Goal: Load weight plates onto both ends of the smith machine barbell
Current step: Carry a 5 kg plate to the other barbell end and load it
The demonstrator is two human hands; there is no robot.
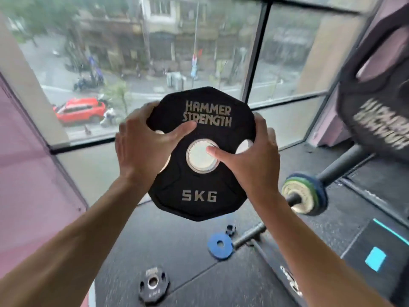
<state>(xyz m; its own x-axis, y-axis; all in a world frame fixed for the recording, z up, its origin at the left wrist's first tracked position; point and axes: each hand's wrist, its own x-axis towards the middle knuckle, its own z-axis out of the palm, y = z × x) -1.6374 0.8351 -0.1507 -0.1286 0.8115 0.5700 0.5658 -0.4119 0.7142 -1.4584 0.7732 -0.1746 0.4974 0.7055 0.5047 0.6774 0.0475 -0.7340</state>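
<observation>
I hold a black 5 kg Hammer Strength weight plate (200, 187) upright in front of me, at chest height. My left hand (143, 147) grips its left edge, thumb lying across the face. My right hand (247, 156) grips the right edge, thumb resting on the steel centre hole. To the right a dark bar (345, 162) carries a large black plate (376, 111) on its upper part and small blue and green plates (305, 196) near its end. I cannot tell whether this bar belongs to the smith machine.
On the dark rubber floor lie a small blue plate (220, 245), a collar (230, 229) and a small black plate (153, 284). A second bar (249, 234) lies low by the blue plate. Large windows (155, 52) stand ahead; a pink wall (28, 173) is on the left.
</observation>
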